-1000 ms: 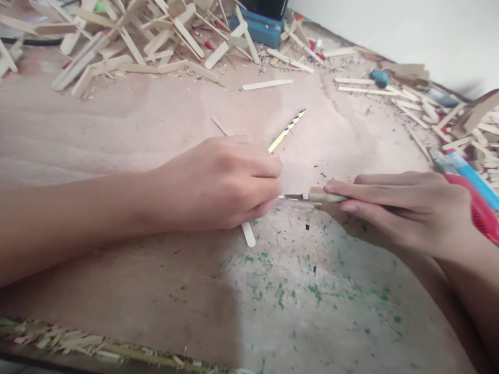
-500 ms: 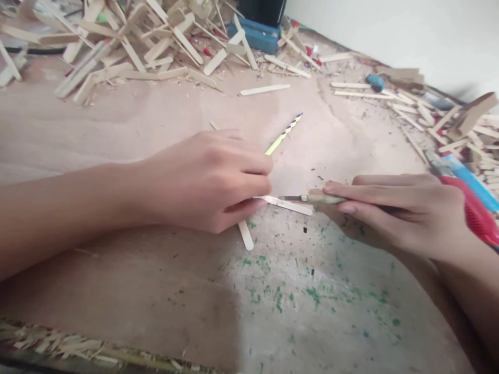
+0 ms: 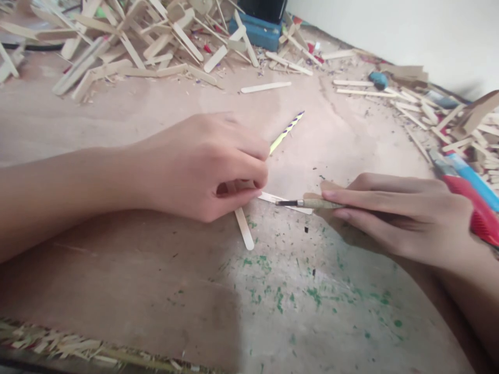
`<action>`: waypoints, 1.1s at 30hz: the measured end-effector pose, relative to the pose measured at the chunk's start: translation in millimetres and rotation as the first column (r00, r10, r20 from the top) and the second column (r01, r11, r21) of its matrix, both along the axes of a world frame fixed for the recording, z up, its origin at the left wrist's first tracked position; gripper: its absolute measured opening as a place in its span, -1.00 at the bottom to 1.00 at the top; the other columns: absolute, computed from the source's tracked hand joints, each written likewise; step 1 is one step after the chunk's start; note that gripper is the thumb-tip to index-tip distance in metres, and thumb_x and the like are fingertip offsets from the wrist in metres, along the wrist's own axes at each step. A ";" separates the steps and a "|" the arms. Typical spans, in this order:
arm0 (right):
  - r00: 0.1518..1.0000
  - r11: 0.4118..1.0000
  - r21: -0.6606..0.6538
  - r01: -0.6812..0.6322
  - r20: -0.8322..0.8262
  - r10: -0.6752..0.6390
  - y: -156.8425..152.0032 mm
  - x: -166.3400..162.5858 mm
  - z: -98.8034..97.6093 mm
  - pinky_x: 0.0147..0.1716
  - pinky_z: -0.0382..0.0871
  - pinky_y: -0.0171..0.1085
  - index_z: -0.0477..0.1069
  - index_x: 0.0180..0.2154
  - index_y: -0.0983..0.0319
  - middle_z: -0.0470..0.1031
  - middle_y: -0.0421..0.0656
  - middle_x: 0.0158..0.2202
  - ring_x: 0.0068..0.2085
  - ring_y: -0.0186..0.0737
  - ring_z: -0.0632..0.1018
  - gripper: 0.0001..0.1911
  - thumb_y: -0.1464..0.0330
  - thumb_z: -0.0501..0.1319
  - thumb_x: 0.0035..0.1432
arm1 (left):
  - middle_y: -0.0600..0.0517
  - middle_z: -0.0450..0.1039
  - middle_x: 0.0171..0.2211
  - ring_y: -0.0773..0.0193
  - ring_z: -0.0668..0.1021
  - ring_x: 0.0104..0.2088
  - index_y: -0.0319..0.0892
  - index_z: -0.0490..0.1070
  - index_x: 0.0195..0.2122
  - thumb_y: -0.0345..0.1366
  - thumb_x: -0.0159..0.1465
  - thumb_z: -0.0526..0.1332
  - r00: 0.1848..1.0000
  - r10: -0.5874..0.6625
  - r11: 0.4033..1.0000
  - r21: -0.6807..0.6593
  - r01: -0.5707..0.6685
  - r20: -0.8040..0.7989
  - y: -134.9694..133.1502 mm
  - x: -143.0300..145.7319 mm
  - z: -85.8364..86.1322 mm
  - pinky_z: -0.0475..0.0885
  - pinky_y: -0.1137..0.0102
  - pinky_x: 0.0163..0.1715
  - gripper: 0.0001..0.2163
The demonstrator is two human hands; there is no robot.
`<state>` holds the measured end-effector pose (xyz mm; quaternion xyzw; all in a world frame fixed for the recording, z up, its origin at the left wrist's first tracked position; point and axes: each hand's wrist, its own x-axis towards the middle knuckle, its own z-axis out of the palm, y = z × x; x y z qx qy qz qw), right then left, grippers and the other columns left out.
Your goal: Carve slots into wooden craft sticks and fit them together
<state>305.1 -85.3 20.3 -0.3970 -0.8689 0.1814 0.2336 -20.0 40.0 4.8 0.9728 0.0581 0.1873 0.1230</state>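
My left hand (image 3: 202, 166) is closed, its fingertips pinching a thin wooden craft stick (image 3: 286, 202) that lies flat and points right. A second craft stick (image 3: 244, 228) sticks out below that hand toward me. A yellow pencil with purple stripes (image 3: 286, 131) pokes out behind the fingers. My right hand (image 3: 393, 213) is closed around a small craft knife (image 3: 307, 203). The knife's dark blade tip rests on the thin stick, just right of my left fingertips.
A big heap of craft sticks (image 3: 128, 36) covers the back left of the plywood board (image 3: 117, 291). More sticks and scraps (image 3: 448, 119) lie at the right, with a red and blue utility knife (image 3: 471, 192) by my right wrist. A blue box (image 3: 255, 28) stands at the back.
My left hand has drawn back to the left, uncovering the thin stick. The knife tip moved from my fingertips onto that stick. My right hand stayed almost in place.
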 end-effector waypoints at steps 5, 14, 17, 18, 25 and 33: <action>1.000 1.000 0.011 0.001 0.021 -0.001 -0.9 -2.9 -0.1 -0.49 0.56 -0.24 0.31 0.55 -0.35 0.71 -0.21 -0.16 -0.37 -0.27 0.66 -0.23 0.47 0.30 0.55 | 0.14 0.61 -0.35 0.33 0.55 -0.35 -0.12 0.64 -0.26 -0.32 0.56 0.28 1.000 0.014 0.994 -0.109 -0.013 0.006 3.5 -1.3 -1.0 0.36 0.31 -0.14 -0.78; 0.999 0.999 0.047 -0.023 0.035 0.022 -1.4 -1.7 -1.8 -0.47 0.55 -0.30 0.42 0.53 -0.18 0.73 -0.17 -0.17 -0.36 -0.28 0.69 -0.25 0.50 0.38 0.47 | 0.17 0.54 -0.39 0.43 0.52 -0.38 -0.15 0.66 -0.27 -0.41 0.48 0.37 0.999 0.025 0.952 -0.303 -0.031 -0.024 4.4 2.6 0.3 0.33 0.47 -0.32 -0.85; 0.999 0.998 0.069 -0.009 0.047 0.006 -2.3 -2.0 -1.9 -0.50 0.52 -0.30 0.40 0.54 -0.18 0.70 -0.18 -0.21 -0.39 -0.29 0.67 -0.25 0.48 0.37 0.48 | 0.16 0.55 -0.39 0.44 0.52 -0.40 -0.15 0.66 -0.28 -0.41 0.49 0.35 0.999 0.034 0.940 -0.340 -0.040 -0.023 4.3 4.0 -1.3 0.33 0.47 -0.34 -0.83; 0.999 0.998 0.070 -0.007 0.051 0.003 -2.6 -2.1 -1.9 -0.50 0.51 -0.30 0.38 0.55 -0.18 0.69 -0.18 -0.22 -0.40 -0.29 0.66 -0.25 0.48 0.36 0.49 | 0.16 0.55 -0.40 0.42 0.53 -0.40 -0.14 0.66 -0.28 -0.40 0.49 0.34 0.999 0.037 0.935 -0.351 -0.042 -0.022 4.7 4.4 -1.6 0.34 0.46 -0.35 -0.83; 0.994 0.993 0.115 -0.019 0.111 0.006 -5.5 -2.2 -3.1 -0.47 0.48 -0.35 0.38 0.55 -0.12 0.66 -0.19 -0.21 -0.40 -0.36 0.63 -0.27 0.49 0.36 0.50 | 0.11 0.58 -0.38 0.38 0.52 -0.39 -0.12 0.66 -0.27 -0.37 0.50 0.33 0.999 0.008 0.915 -0.402 -0.029 -0.053 7.2 4.4 -0.9 0.36 0.41 -0.37 -0.83; 0.984 0.982 0.189 -0.013 0.176 -0.021 -9.8 0.5 -4.7 -0.51 0.48 -0.33 0.41 0.53 -0.08 0.66 -0.21 -0.25 -0.42 -0.34 0.61 -0.32 0.48 0.34 0.52 | 0.14 0.55 -0.40 0.37 0.52 -0.39 -0.11 0.64 -0.29 -0.36 0.48 0.34 0.998 0.007 0.900 -0.434 -0.033 -0.060 6.6 4.8 -2.5 0.36 0.39 -0.36 -0.84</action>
